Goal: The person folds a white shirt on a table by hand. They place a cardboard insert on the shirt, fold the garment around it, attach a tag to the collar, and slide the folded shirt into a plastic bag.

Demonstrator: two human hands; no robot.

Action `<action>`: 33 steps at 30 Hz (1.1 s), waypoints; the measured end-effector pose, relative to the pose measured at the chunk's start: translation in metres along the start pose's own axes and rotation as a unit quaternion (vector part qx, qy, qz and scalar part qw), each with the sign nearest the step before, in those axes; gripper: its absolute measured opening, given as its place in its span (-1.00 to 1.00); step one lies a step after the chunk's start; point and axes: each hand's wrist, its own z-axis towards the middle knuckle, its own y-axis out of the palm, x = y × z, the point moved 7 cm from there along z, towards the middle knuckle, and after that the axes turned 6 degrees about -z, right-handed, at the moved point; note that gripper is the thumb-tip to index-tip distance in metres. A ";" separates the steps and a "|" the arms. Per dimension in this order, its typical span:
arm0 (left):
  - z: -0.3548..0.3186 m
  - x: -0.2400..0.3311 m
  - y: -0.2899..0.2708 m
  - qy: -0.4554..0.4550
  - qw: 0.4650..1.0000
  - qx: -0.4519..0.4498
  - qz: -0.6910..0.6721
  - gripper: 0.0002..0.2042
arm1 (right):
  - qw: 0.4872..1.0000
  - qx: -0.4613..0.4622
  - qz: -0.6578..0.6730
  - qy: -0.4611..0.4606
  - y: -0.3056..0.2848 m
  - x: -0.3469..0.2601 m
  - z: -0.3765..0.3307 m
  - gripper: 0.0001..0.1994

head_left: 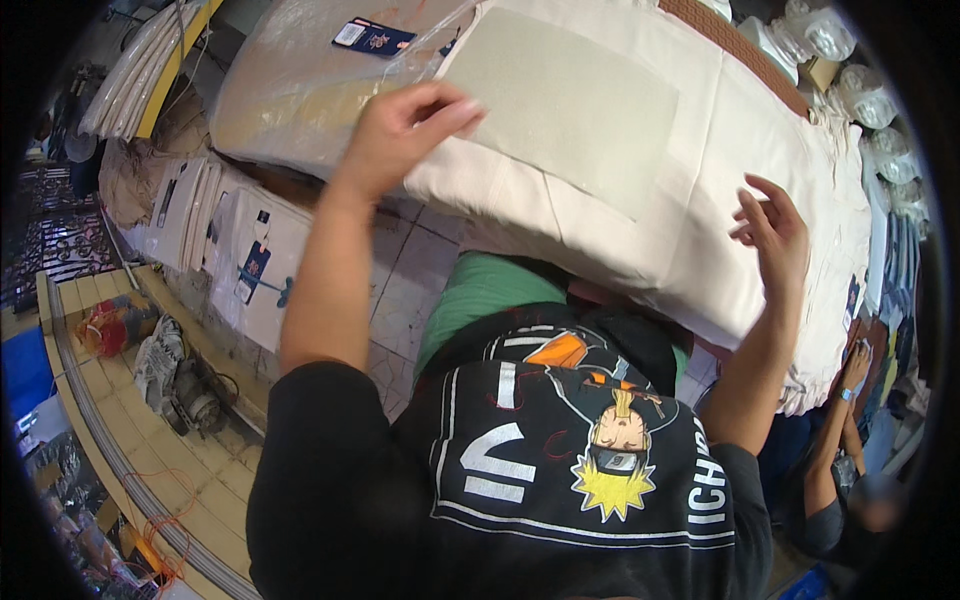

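Observation:
A cream cloth [780, 150] covers the padded table in front of me. On it lies a flat, pale grey-green rectangular sheet [580, 100]. My left hand [410, 130] is above the table's near edge, at the sheet's left side. Its fingers are curled and the thumb is close against them; whether anything is pinched there I cannot make out. My right hand [768, 225] hovers over the cloth to the right of the sheet, fingers loosely bent and apart, holding nothing. Clear plastic film [300, 80] spreads over the table's left end, with a navy tag [375, 38] there.
Folded cream garments [240, 250] with navy tags are stacked below the table's left end. A brown ribbed strip [740, 50] runs along the far edge. Clear plastic rolls [825, 35] stand at far right. Another person's arm [835, 430] reaches toward hanging clothes on the right.

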 end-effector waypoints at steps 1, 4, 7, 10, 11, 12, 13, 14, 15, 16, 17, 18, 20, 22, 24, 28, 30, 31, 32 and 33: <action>-0.019 -0.015 -0.009 -0.110 0.992 -0.053 -0.013 -0.80 | 1.000 -0.013 -0.011 -0.006 -0.013 0.001 -0.015 -0.70; -0.079 -0.092 -0.022 -0.324 0.928 -0.183 -0.017 -0.76 | 0.995 -0.077 -0.039 0.056 -0.040 0.028 -0.061 -0.80; -0.112 -0.166 -0.029 -0.391 0.895 -0.173 0.129 -0.40 | 0.977 -0.136 -0.089 0.141 -0.054 0.075 -0.099 -0.85; -0.101 -0.204 -0.026 -0.263 0.920 -0.105 0.272 -0.23 | 0.952 -0.190 -0.174 0.166 -0.059 0.115 -0.124 -0.81; -0.096 -0.200 -0.016 -0.252 0.926 -0.092 0.266 -0.24 | 0.950 -0.196 -0.170 0.171 -0.061 0.138 -0.133 -0.82; -0.092 -0.192 -0.009 -0.244 0.932 -0.070 0.260 -0.25 | 0.949 -0.191 -0.175 0.181 -0.063 0.155 -0.141 -0.82; -0.092 -0.186 -0.001 -0.284 0.903 -0.122 0.299 -0.29 | 0.948 -0.187 -0.180 0.187 -0.064 0.165 -0.148 -0.82; -0.092 -0.178 0.002 -0.324 0.868 -0.169 0.337 -0.33 | 0.943 -0.184 -0.192 0.198 -0.069 0.174 -0.156 -0.81; -0.094 -0.162 0.001 -0.366 0.826 -0.211 0.374 -0.36 | 0.939 -0.186 -0.204 0.206 -0.071 0.179 -0.161 -0.81; -0.091 -0.131 0.012 -0.359 0.799 -0.240 0.418 -0.56 | 0.934 -0.189 -0.216 0.214 -0.072 0.183 -0.165 -0.80; -0.082 -0.104 0.026 -0.331 0.836 -0.239 0.367 -0.61 | 0.936 -0.179 -0.218 0.213 -0.074 0.184 -0.169 -0.78; -0.073 -0.078 0.037 -0.302 0.870 -0.233 0.313 -0.65 | 0.937 -0.172 -0.221 0.208 -0.075 0.183 -0.173 -0.77; -0.053 -0.028 0.053 -0.201 0.933 -0.170 0.246 -0.73 | 0.942 -0.186 -0.209 0.185 -0.069 0.166 -0.172 -0.75; -0.036 0.014 0.050 -0.057 0.956 -0.047 0.283 -0.78 | 0.975 -0.179 -0.107 0.079 -0.057 0.122 -0.159 -0.77; -0.022 0.024 0.031 0.022 0.940 0.060 0.335 -0.80 | 0.982 -0.138 -0.131 -0.016 -0.049 0.065 -0.145 -0.79; -0.024 -0.007 -0.020 0.052 0.882 0.226 0.410 -0.79 | 0.956 -0.049 -0.166 -0.239 -0.005 -0.011 -0.109 -0.76; -0.033 -0.014 -0.038 0.028 0.848 0.283 0.447 -0.79 | 0.941 -0.018 -0.157 -0.299 0.024 -0.025 -0.092 -0.75; -0.036 -0.017 -0.040 0.015 0.845 0.286 0.451 -0.80 | 0.933 0.000 -0.156 -0.323 0.036 -0.031 -0.087 -0.75; -0.038 -0.019 -0.042 0.003 0.843 0.288 0.455 -0.80 | 0.953 -0.014 -0.132 -0.272 0.048 -0.029 -0.078 -0.72; -0.041 -0.021 -0.043 -0.012 0.840 0.290 0.458 -0.80 | 0.970 -0.024 -0.105 -0.220 0.056 -0.029 -0.070 -0.71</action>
